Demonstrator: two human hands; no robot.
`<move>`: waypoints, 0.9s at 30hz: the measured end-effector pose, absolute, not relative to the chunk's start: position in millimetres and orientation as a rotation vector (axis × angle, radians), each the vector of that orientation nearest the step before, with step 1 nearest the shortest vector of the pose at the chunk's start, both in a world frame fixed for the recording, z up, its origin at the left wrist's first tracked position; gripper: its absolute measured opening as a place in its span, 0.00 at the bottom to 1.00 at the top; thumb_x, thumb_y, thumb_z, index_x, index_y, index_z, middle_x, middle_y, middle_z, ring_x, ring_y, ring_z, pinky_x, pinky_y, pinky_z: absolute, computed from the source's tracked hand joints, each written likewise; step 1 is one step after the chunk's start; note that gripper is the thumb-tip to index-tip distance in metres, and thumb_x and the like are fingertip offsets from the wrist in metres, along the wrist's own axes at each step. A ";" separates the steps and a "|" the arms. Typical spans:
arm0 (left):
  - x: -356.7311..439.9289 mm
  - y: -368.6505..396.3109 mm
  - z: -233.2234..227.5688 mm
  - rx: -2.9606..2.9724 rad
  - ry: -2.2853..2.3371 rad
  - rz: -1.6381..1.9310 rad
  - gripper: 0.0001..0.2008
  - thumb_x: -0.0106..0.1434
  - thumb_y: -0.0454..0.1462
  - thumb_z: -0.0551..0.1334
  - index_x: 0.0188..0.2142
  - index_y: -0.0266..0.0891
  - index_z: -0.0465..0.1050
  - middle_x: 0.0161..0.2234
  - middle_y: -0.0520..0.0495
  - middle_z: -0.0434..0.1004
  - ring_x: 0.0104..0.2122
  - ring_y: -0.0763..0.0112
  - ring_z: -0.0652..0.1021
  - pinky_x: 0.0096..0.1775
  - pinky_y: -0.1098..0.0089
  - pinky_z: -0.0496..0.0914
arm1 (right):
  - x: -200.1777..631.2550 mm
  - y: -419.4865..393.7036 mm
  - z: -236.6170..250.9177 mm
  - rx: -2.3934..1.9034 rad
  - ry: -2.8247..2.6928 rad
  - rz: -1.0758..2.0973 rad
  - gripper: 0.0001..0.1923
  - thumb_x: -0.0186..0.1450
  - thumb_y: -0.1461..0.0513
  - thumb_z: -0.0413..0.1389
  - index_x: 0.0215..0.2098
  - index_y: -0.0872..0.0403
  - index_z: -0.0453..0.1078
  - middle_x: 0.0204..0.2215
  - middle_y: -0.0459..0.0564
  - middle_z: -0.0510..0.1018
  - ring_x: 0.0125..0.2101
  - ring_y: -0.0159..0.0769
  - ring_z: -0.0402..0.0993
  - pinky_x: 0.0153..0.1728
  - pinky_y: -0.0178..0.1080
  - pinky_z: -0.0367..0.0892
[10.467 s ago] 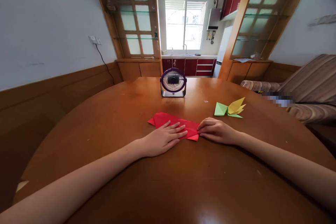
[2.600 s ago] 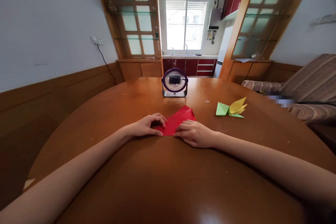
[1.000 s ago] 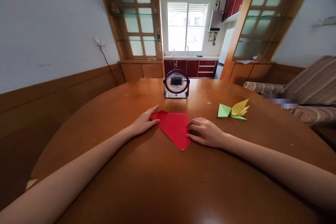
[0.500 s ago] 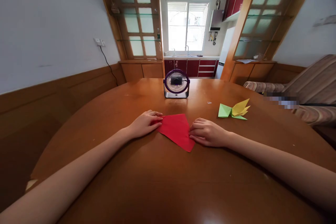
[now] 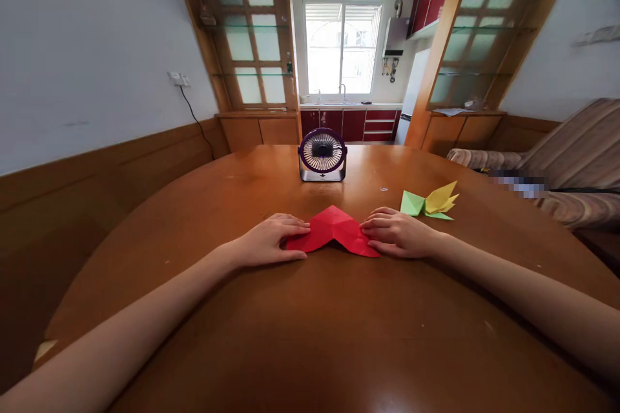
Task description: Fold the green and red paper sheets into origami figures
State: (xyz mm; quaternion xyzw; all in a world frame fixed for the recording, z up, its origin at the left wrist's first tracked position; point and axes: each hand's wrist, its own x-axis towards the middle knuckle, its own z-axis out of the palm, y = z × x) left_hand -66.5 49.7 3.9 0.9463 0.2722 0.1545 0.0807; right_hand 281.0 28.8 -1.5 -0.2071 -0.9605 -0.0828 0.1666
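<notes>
A sheet of red paper (image 5: 334, 224) lies on the wooden table, bent up along a middle crease so that its near edge arches off the tabletop. At its left end, my left hand (image 5: 274, 240) holds the paper, fingers over it and thumb at the near side. My right hand (image 5: 398, 233) grips the opposite end between curled fingers and thumb. The paper's corners are partly hidden beneath my fingers. Just beyond my right hand sits a folded green and yellow paper piece (image 5: 429, 201), which it does not visibly hold.
A small purple desk fan (image 5: 322, 153) stands on the wooden table (image 5: 310, 322) past the red paper. A tiny pale scrap (image 5: 383, 189) lies right of the fan. To the right is a striped armchair (image 5: 576, 155); a wall socket with a cord (image 5: 180, 79) is at left.
The red paper has turned and now peaks along its middle crease, with its near edge lifted. My hands have moved farther apart, the right one shifting right and slightly away from me.
</notes>
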 end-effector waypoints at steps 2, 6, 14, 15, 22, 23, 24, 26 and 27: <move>-71.1 51.1 5.1 2.831 0.810 0.421 0.28 0.60 0.53 0.63 0.56 0.45 0.70 0.56 0.44 0.72 0.56 0.56 0.71 0.60 0.54 0.59 | 284.5 27.2 -0.6 -0.621 -2.743 -0.245 0.15 0.71 0.58 0.50 0.49 0.55 0.73 0.44 0.54 0.79 0.46 0.41 0.72 0.51 0.50 0.66; -77.8 50.8 6.1 2.840 0.815 0.364 0.25 0.64 0.51 0.61 0.57 0.44 0.70 0.57 0.45 0.72 0.57 0.60 0.71 0.61 0.55 0.58 | 292.6 24.2 -0.6 -0.681 -2.746 -0.203 0.16 0.71 0.59 0.49 0.53 0.56 0.70 0.46 0.55 0.78 0.49 0.42 0.71 0.52 0.51 0.65; -76.2 43.5 7.6 3.136 0.634 0.409 0.16 0.68 0.39 0.55 0.51 0.42 0.75 0.51 0.47 0.77 0.51 0.62 0.77 0.57 0.59 0.66 | 297.6 21.3 0.3 -0.712 -2.768 -0.120 0.22 0.68 0.53 0.53 0.54 0.59 0.68 0.50 0.59 0.74 0.52 0.45 0.68 0.55 0.52 0.63; -76.2 43.9 6.8 3.168 0.613 0.424 0.16 0.67 0.37 0.54 0.51 0.42 0.75 0.50 0.47 0.78 0.51 0.61 0.77 0.56 0.59 0.67 | 297.3 20.8 1.3 -0.715 -2.777 -0.122 0.23 0.68 0.52 0.53 0.54 0.59 0.68 0.50 0.60 0.74 0.52 0.46 0.68 0.56 0.52 0.62; -79.8 50.7 -2.8 3.204 0.580 0.610 0.13 0.69 0.35 0.53 0.46 0.41 0.75 0.45 0.46 0.81 0.43 0.64 0.80 0.44 0.64 0.72 | 295.9 18.5 4.4 -0.711 -2.799 -0.185 0.27 0.65 0.47 0.55 0.53 0.59 0.68 0.50 0.60 0.73 0.52 0.48 0.67 0.56 0.54 0.61; -79.9 51.0 -3.7 3.191 0.590 0.649 0.13 0.69 0.35 0.53 0.45 0.41 0.76 0.44 0.46 0.81 0.42 0.65 0.81 0.42 0.65 0.72 | 295.5 18.5 3.9 -0.705 -2.793 -0.195 0.27 0.65 0.47 0.55 0.52 0.58 0.68 0.50 0.60 0.73 0.52 0.48 0.68 0.56 0.53 0.61; -79.7 51.0 -4.3 3.175 0.599 0.682 0.12 0.69 0.35 0.54 0.44 0.40 0.76 0.42 0.46 0.81 0.40 0.66 0.81 0.41 0.66 0.72 | 295.1 18.6 3.1 -0.701 -2.785 -0.205 0.26 0.66 0.48 0.55 0.52 0.58 0.69 0.50 0.60 0.73 0.52 0.47 0.68 0.56 0.53 0.62; -78.6 50.6 -5.2 3.121 0.624 0.727 0.12 0.69 0.35 0.53 0.43 0.40 0.76 0.40 0.46 0.81 0.37 0.68 0.80 0.38 0.69 0.72 | 294.2 19.1 0.8 -0.697 -2.767 -0.225 0.23 0.66 0.49 0.54 0.51 0.58 0.69 0.48 0.60 0.74 0.51 0.47 0.68 0.55 0.53 0.62; -77.8 50.4 -5.5 3.084 0.645 0.739 0.12 0.69 0.35 0.53 0.43 0.41 0.75 0.39 0.46 0.81 0.36 0.69 0.80 0.38 0.69 0.71 | 293.9 19.6 -0.6 -0.696 -2.758 -0.235 0.22 0.67 0.51 0.54 0.51 0.58 0.69 0.48 0.59 0.74 0.51 0.47 0.68 0.55 0.52 0.63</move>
